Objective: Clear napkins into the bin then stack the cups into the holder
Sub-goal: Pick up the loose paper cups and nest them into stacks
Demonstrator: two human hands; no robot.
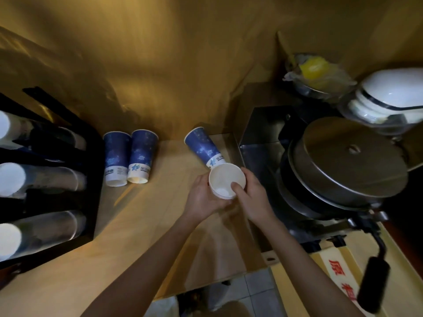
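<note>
Head: machine [343,161] beside held cups [226,180]

Both hands are gripping a nested stack of white paper cups [227,181] mid-frame, left hand [204,197] cradling underneath, right hand [251,197] pinching the rim.

Both forearms extended, left hand [204,197] and right hand [251,197] cupped together, fingers curled

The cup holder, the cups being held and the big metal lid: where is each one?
Cup holder [91,156], head view, on its black frame's right edge.
Held cups [225,177], head view, on the white inside wall.
Metal lid [343,161], head view, on its flat top.
</note>
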